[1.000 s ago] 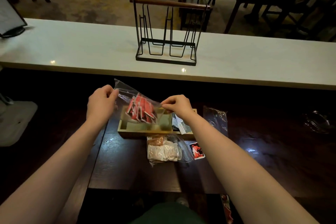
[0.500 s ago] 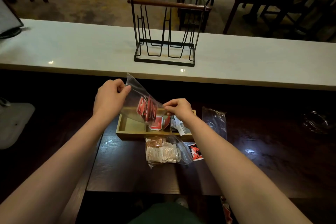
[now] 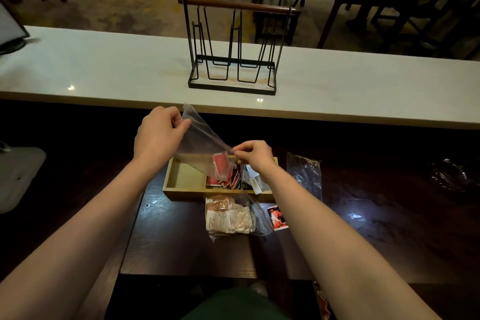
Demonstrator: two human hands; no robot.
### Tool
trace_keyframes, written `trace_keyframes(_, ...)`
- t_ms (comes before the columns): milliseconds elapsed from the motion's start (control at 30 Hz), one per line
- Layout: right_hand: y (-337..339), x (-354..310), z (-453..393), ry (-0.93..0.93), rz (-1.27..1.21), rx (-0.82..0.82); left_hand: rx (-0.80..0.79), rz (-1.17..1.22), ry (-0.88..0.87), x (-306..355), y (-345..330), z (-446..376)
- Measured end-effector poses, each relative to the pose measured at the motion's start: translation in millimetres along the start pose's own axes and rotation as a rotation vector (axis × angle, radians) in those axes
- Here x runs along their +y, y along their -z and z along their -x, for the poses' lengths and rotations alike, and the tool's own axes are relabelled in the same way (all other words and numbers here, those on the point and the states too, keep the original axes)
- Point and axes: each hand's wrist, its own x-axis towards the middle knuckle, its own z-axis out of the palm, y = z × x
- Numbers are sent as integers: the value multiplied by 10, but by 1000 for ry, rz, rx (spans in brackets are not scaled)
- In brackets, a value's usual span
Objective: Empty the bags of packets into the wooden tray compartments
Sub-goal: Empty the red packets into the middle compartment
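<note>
Dark wooden surface (image 3: 181, 241) carries the wooden tray (image 3: 181, 191); left hand (image 3: 158, 138) and right hand (image 3: 253, 156) each pinch the tilted clear bag (image 3: 200, 143) over its middle compartment; the last red packet (image 3: 220, 167) may snag inside or spill over the divider.

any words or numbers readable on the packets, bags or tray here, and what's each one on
No text here can be read.
Red packets in the middle compartment of the wooden tray: print blurred.
White packets in the right compartment: dark marks, too small.
Beige packets in the bag on the table: faint print, illegible.
Loose red packet: a white figure, no legible words.
Clear bag held by both hands: no print visible.
</note>
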Motion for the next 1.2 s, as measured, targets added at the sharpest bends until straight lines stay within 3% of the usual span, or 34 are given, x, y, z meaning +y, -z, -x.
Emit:
trace_keyframes(700, 110, -66, 237, 109, 3, 16, 83, 83, -172, 69, 154, 126)
trace_keyframes(933, 459, 140, 353, 152, 136, 262, 51, 93, -116, -155, -31, 230)
trace_keyframes(1067, 814, 361, 505, 106, 159, 494, -89, 47, -70, -282, -373, 430)
trace_keyframes(1200, 1109, 651, 690, 36, 214, 644, -527, -24, -106, -347, -896, 923)
